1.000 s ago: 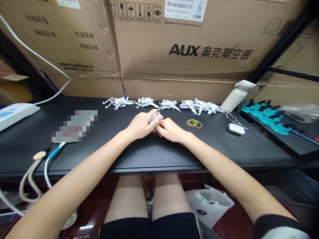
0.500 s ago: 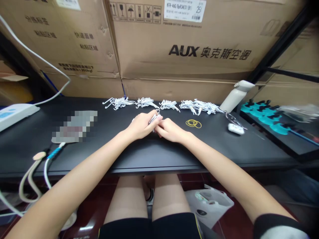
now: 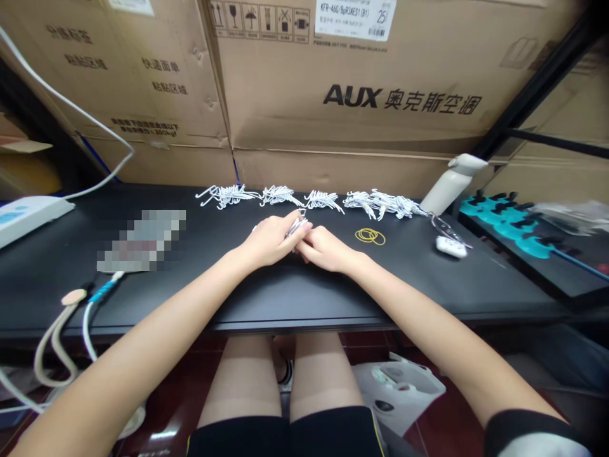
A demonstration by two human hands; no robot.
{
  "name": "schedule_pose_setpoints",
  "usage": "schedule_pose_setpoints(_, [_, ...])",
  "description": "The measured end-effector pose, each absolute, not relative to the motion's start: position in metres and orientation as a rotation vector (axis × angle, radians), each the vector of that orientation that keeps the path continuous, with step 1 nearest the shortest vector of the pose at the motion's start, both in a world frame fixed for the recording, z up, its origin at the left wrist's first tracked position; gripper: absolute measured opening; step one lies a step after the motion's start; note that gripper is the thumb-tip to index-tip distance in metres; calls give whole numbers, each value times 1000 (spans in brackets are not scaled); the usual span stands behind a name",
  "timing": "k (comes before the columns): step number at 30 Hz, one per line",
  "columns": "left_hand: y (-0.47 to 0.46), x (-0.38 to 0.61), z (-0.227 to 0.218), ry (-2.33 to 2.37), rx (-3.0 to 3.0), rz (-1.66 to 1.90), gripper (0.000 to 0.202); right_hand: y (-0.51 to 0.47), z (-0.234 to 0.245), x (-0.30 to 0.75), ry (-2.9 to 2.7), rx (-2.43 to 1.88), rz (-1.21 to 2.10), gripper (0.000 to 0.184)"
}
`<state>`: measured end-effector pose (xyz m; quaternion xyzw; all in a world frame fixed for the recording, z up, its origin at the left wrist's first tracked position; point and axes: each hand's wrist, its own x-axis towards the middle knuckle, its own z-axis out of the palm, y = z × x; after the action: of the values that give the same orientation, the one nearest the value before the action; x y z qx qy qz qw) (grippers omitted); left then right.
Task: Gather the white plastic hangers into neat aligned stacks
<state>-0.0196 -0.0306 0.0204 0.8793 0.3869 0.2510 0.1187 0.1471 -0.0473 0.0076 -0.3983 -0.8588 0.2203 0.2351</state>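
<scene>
My left hand (image 3: 267, 240) and my right hand (image 3: 328, 249) meet at the middle of the black table (image 3: 285, 292). Both are closed around a small bundle of white hooks (image 3: 295, 225) that sticks up between the fingertips. Behind the hands, several bundles of white hooks (image 3: 314, 200) lie in a row near the table's back edge. Yellow rubber bands (image 3: 370, 236) lie just right of my right hand.
Large cardboard boxes (image 3: 352, 95) stand behind the table. A white bottle (image 3: 450, 183) leans at the back right, with a small white object (image 3: 448, 246) in front of it. Teal parts (image 3: 514, 222) fill a tray on the right. Cables (image 3: 71, 317) hang at the left.
</scene>
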Motion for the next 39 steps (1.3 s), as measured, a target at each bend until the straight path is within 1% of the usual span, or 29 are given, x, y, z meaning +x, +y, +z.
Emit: schedule_pose_setpoints(39, [-30,-21,20,1142,2668,688,36,-49,7,147,-2358,-1141,564,32])
